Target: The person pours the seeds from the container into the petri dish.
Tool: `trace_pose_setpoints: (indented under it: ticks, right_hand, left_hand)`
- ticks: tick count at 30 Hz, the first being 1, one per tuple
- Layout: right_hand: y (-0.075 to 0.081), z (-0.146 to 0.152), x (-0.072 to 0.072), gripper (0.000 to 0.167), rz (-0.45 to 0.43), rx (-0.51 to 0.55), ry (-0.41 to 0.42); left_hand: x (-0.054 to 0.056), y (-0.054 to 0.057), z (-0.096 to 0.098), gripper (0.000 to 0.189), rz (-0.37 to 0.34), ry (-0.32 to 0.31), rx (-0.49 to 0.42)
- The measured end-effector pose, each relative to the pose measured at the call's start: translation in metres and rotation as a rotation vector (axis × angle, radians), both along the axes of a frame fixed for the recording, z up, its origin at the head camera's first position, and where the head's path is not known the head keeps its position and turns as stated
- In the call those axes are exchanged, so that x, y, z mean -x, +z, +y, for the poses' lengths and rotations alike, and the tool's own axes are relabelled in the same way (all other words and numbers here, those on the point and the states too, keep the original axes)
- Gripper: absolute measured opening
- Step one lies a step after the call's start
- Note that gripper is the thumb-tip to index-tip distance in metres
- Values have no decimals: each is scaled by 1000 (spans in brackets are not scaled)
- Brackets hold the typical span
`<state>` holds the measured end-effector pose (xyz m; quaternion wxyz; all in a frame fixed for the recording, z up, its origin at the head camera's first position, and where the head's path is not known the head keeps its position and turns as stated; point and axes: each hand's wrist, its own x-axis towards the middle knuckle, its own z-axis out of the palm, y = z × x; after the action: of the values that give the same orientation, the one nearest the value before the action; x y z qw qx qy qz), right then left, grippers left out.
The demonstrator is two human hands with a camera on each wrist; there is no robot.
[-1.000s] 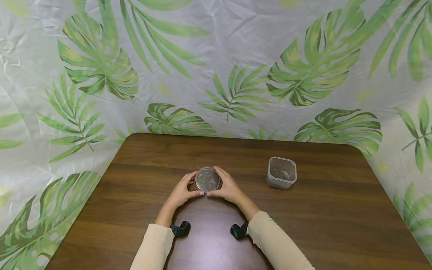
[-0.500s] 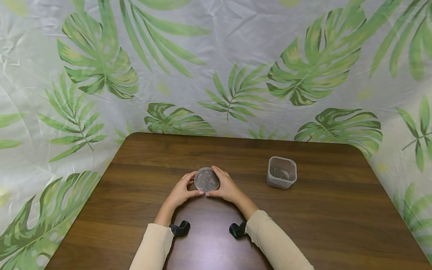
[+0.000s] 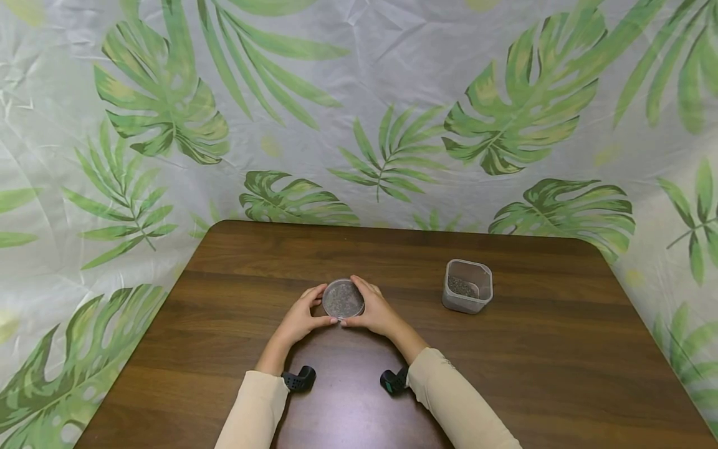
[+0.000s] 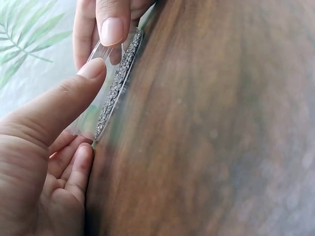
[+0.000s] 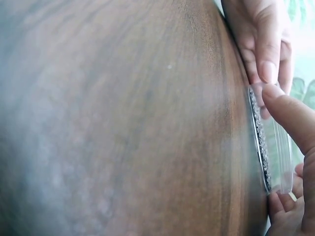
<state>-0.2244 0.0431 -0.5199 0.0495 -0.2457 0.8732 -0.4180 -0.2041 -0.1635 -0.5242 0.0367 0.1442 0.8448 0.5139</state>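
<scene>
Both hands hold a small round clear plastic container (image 3: 343, 300) low over the table, left of its middle. A layer of grey granules (image 4: 116, 88) lies along its bottom, seen through the clear wall. My left hand (image 3: 300, 319) grips the left side, thumb at the near edge and fingers round behind. From the other side my right hand (image 3: 380, 312) holds it, index finger along the far rim and thumb at the front. The two thumbs sit close together on the upper edge in the left wrist view. Part of the container's sides is hidden behind the fingers.
An open square clear plastic tub (image 3: 468, 302) with some grey granules in it stands to the right on the brown wooden table (image 3: 533, 362). A leaf-patterned curtain (image 3: 392, 81) hangs behind the table. Black wrist cameras sit on both wrists.
The container has shifted slightly left and now looks more level, its side wall showing less. My right hand has moved a little left with it; the left hand keeps nearly the same place.
</scene>
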Motion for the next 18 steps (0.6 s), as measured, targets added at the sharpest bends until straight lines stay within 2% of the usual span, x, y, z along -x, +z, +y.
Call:
trace_pose_setpoints:
  ticks: [11,18]
  right_hand:
    - [-2,2,0,102,-13,31,-3]
    - [2,5,-2,86,-25,74,-18]
  left_hand:
    - [1,0,0,83,-7,-9,20]
    - [0,-1,0,80,-7,11,17]
